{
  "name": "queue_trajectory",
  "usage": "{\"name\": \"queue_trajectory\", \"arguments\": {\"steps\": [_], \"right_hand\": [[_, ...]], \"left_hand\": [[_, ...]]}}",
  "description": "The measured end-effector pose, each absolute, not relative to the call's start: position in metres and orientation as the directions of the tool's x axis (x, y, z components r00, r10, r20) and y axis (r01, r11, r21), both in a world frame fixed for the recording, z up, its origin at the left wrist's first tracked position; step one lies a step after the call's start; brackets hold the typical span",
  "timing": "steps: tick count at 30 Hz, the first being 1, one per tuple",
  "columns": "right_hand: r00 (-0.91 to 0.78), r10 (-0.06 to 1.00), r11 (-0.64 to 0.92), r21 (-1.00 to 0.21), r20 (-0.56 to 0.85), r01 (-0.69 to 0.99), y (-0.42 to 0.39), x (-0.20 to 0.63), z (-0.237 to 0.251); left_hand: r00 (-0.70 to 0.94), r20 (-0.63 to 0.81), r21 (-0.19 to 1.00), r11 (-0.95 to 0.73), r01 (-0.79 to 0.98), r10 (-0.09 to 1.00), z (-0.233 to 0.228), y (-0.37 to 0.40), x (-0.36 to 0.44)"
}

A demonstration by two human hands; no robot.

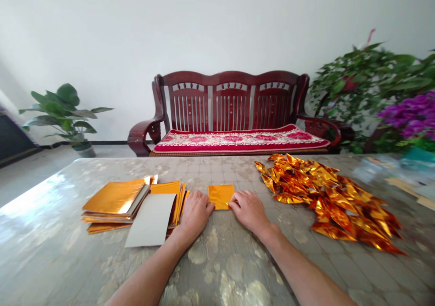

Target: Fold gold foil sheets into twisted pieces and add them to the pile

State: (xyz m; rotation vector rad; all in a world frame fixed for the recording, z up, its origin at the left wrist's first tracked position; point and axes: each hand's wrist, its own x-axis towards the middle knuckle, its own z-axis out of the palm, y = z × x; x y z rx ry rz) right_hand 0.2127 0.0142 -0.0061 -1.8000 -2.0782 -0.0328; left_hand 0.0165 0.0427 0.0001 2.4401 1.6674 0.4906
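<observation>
A small sheet of gold foil paper (221, 196) lies in the middle of the table between my hands. My left hand (197, 210) pinches its lower left corner, and my right hand (249, 208) pinches the lower right corner. Both hands have their fingers curled. Left of my left hand is a stack of gold foil sheets (115, 197), with a pale grey sheet (151, 220) leaning over more gold sheets (166, 188). Folded gold foil pieces (326, 193), pointed at the ends, are heaped to the right of my right hand.
The table (217, 260) has a patterned, shiny cover. Clear plastic (377, 168) and flat cardboard pieces (408, 188) lie at its right side. Behind stands a dark wooden bench (231, 102) with a red patterned cover (238, 138). Potted plants flank it.
</observation>
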Motion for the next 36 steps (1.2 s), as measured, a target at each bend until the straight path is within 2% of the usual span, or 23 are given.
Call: {"name": "queue_trajectory", "arguments": {"steps": [7, 16, 24, 28, 32, 36], "right_hand": [[-0.102, 0.945, 0.176, -0.22, 0.31, 0.96, 0.014, 0.212, -0.007], [-0.128, 0.947, 0.184, -0.171, 0.294, 0.968, 0.014, 0.211, -0.005], [-0.126, 0.953, 0.176, -0.166, 0.274, 0.97, 0.013, 0.212, -0.003], [-0.119, 0.952, 0.173, -0.175, 0.281, 0.969, 0.013, 0.211, -0.003], [-0.116, 0.948, 0.175, -0.183, 0.297, 0.967, 0.012, 0.212, -0.005], [-0.098, 0.937, 0.174, -0.203, 0.334, 0.964, 0.013, 0.213, -0.006]], "left_hand": [[0.328, 0.179, 0.277, -0.368, 0.888, 0.927, 0.001, 0.042, 0.017], [0.317, 0.124, 0.118, -0.332, 0.936, 0.94, 0.011, 0.036, 0.02], [0.331, 0.109, 0.042, -0.337, 0.941, 0.937, 0.014, 0.036, 0.024], [0.325, 0.138, 0.067, -0.336, 0.939, 0.936, 0.012, 0.034, 0.025], [0.321, 0.23, 0.122, -0.354, 0.927, 0.919, 0.009, 0.032, 0.023], [0.518, 0.228, 0.188, -0.559, 0.808, 0.825, 0.006, 0.032, 0.022]]}}
